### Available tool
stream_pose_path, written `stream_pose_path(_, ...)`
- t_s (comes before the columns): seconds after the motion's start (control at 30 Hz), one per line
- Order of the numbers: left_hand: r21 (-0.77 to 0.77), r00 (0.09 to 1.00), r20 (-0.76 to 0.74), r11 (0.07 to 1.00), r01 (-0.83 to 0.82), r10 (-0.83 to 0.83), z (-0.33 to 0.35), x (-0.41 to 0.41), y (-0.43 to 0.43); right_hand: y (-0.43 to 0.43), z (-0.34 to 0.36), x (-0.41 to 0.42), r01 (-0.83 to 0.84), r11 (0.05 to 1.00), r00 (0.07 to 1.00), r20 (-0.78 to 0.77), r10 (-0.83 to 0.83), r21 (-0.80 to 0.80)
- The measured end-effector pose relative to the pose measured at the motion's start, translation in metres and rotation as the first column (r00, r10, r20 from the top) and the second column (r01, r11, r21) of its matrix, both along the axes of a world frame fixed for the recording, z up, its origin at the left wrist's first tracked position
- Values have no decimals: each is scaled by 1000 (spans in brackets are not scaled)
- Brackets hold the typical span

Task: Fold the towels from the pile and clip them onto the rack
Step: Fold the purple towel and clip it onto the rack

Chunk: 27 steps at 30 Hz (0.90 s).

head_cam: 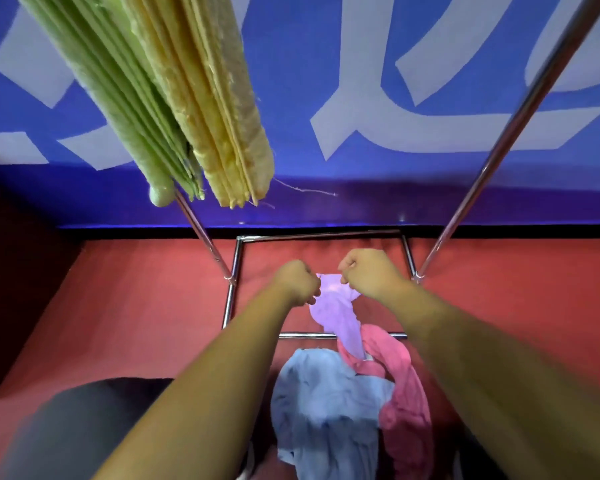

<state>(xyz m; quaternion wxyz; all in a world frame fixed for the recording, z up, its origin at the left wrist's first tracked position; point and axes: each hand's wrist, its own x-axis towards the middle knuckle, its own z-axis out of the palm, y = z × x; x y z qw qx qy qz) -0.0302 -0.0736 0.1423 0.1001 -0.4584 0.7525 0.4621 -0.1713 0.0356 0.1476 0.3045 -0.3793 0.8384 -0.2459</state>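
Lilac towel [336, 313] held up at centre, both hands pinching its top edge.

At 6 o'clock, nearest, a pale blue towel [326, 403] and a pink towel [406, 393] lie heaped as the pile. Just beyond, the left hand [300, 284] and right hand [368, 271], fingers curled, each grip a corner, and the towel's tail trails down into the heap. Judged the start of a fold: next it needs lifting clear and its corners drawn apart. Red floor [136, 306] carries the rack [234, 268]; at 11 o'clock a folded green towel [118, 88] and yellow towel [208, 98] hang; a blue wall [326, 64] fills 12.
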Motion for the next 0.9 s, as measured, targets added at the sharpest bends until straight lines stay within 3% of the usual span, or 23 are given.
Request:
stream_pose_path(0.3,163,982,186,985,-55,24,-122,-31,29,40,-134,-28,34,957,993,97,-65,288)
stream_pose_path(0.47,157,946,300,985,78,-122,-203,-18,41,66,-189,-35,15,890,996,68,-51,455)
stream_pose_path(0.6,185,980,179,981,50,-84,-253,-5,66,87,-229,-30,-65,853,995,100,16,518)
stream_pose_path(0.7,227,1000,11,974,21,-24,-276,-7,84,92,-248,-22,-26,859,991,127,-46,511)
stream_pose_path(0.8,281,995,-25,956,-88,99,-290,-16,92,90,-264,-10,-30,909,992,123,-23,416)
stream_pose_path(0.9,291,972,-42,933,-210,232,-310,-18,93,96,-293,2,-38,902,980,192,-51,430)
